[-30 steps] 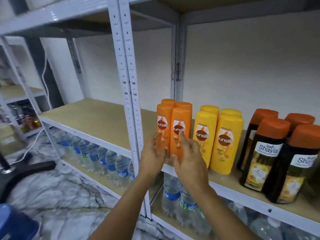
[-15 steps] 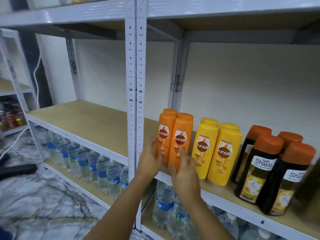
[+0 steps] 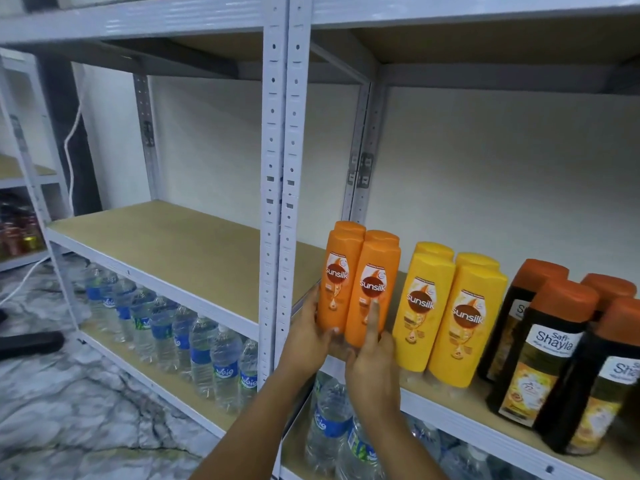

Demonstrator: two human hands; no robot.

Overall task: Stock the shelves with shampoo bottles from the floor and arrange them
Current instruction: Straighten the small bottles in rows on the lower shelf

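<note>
Several orange Sunsilk shampoo bottles (image 3: 375,268) stand upright in a tight block at the left end of the wooden shelf (image 3: 433,400), just right of the white upright post. My left hand (image 3: 306,337) grips the lower left side of the front left orange bottle (image 3: 337,268), thumb on its front. My right hand (image 3: 372,372) rests against the base of the front right bottle, its index finger pressed straight up the label. Yellow Sunsilk bottles (image 3: 464,323) stand a small gap to the right.
Dark Safi Shayla bottles (image 3: 550,358) with orange caps fill the shelf's right end. The left bay's shelf board (image 3: 180,244) is bare wood. Water bottles (image 3: 194,341) line the lower shelf. The white upright post (image 3: 277,168) stands beside my left hand. Marble floor (image 3: 52,410) lies at the lower left.
Both hands have stayed on the orange bottles and slid a little lower on them. My view has swung left and tilted up, so the bottles sit lower and further right in frame.
</note>
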